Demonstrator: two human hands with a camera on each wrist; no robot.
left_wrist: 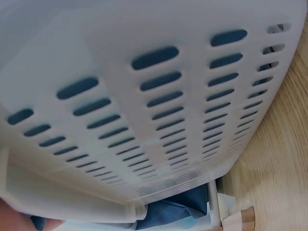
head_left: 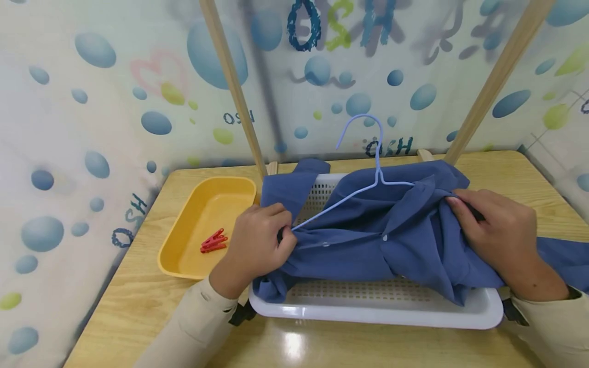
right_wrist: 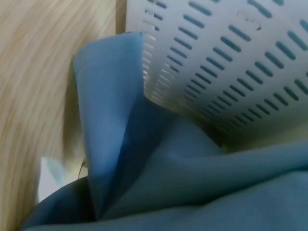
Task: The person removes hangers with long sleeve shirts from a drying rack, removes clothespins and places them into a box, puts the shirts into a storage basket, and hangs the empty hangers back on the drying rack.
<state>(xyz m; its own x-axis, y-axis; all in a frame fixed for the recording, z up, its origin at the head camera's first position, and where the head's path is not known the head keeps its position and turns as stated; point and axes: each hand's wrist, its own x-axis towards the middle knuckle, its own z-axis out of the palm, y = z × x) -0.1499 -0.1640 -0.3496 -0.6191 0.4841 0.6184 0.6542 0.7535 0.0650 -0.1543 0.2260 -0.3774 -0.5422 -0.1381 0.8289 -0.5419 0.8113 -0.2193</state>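
Observation:
A blue buttoned shirt [head_left: 345,263] lies bunched across a white perforated basket [head_left: 377,317]. A light blue wire hanger [head_left: 378,153] stands hook up over it; its right arm runs into the shirt. My left hand [head_left: 259,243] grips the shirt's left part, right where the hanger's left arm ends. On the other side, my right hand [head_left: 499,232] pinches the cloth between thumb and fingers, near the hidden right end of the hanger. In the right wrist view, blue cloth [right_wrist: 110,96] drapes over the basket's edge. Basket slots [left_wrist: 166,79] fill the left wrist view.
Left of the basket, a yellow tray [head_left: 190,212] holds several red clothespins [head_left: 213,243]. Two wooden poles [head_left: 234,87] rise at the table's back. A patterned wall covering [head_left: 285,102] closes off the far side of the wooden table [head_left: 124,296].

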